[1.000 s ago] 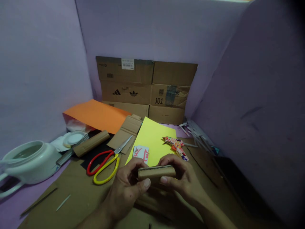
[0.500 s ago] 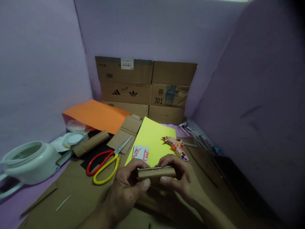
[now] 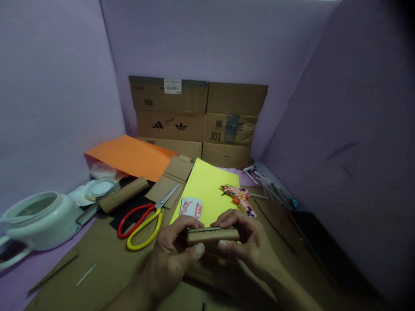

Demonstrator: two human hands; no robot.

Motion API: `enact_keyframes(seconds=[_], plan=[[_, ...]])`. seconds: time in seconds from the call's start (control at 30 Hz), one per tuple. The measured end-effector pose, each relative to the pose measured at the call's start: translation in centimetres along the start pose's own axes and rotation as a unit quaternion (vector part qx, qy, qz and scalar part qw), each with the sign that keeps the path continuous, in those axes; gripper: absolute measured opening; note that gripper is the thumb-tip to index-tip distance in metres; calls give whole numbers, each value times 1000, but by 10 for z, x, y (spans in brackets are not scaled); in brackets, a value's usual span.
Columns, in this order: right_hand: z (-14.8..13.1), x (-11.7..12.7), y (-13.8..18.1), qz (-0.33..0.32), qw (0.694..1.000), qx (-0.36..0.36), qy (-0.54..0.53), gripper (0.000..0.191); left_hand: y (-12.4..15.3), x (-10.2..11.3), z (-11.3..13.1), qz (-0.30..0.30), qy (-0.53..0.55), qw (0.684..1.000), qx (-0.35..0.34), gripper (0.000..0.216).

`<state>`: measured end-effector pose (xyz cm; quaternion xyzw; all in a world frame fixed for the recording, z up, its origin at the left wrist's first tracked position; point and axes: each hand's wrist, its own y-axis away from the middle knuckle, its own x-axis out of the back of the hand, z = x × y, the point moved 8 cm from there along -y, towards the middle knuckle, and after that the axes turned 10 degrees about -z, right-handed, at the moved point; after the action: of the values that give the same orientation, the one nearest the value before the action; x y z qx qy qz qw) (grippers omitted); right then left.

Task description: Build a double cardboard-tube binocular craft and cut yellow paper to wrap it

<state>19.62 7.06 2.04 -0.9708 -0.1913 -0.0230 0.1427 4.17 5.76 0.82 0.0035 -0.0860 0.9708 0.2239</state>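
Brown cardboard, folded into a small block [image 3: 213, 236], sits low in the middle of the head view, gripped at both ends by 2 hands. The left hand [image 3: 173, 250] pinches its left end, thumb on the near face and fingers curled over the back edge; the right hand [image 3: 248, 239] grips the other end the same way. Just beyond lies a yellow sheet [image 3: 210, 179], bearing a white card [image 3: 192, 207] with red marks and, at its right edge, a patterned glue gun [image 3: 236, 196]. Scissors [image 3: 159, 205] with 1 red and 1 yellow handle rest left of the sheet, blades pointing away. Farther left stands a white pot [image 3: 48, 224].
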Motion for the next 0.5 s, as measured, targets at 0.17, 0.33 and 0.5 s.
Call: enact_keyframes(seconds=[0.17,0.33,0.5], plan=[[5,0,0,6,999,-41,-7,30,0,1,-1,-7,30,1000,-6,22],[4,0,0,-1,999,-34,-14,32,-2,3,4,-5,18,1000,-19,20],[2,3,1,19,1000,-14,1,29,-3,0,4,-20,33,999,-23,19]])
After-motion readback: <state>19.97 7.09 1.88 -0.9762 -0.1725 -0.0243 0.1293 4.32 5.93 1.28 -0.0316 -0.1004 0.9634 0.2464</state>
